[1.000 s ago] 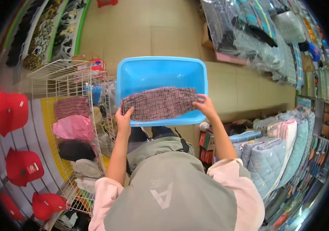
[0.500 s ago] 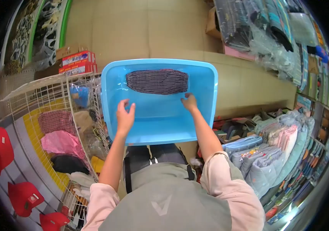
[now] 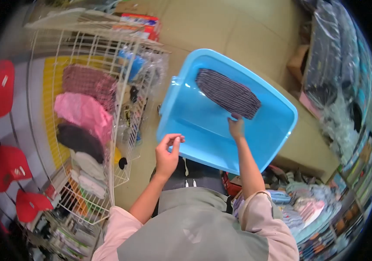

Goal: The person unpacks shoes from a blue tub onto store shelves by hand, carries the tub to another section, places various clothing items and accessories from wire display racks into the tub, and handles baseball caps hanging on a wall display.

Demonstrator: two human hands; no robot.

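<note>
A light blue plastic tub (image 3: 194, 130) is tilted across the view in front of my legs. Inside it, toward the far side, lies a folded dark striped cloth item (image 3: 228, 93). My right hand (image 3: 236, 127) reaches into the tub just below the cloth, fingers loosely bent and gripping nothing; whether the fingertips touch the fabric I cannot tell. At the tub's near left corner, my left hand (image 3: 167, 154) hovers with its fingers half curled and the thumb close to them, nothing visible in it.
On the left stands a white wire basket (image 3: 114, 174) holding a pink cloth (image 3: 83, 114), a dark red checked cloth and other folded pieces. Red caps (image 3: 7, 167) hang beyond it. Plastic-wrapped goods (image 3: 325, 56) are at the far right, stacked textiles (image 3: 303, 209) at the near right.
My view has turned, so the tub appears rotated and farther right, with the wire basket closer. My left hand has moved from over the tub's inside to its near left corner, fingers more curled.
</note>
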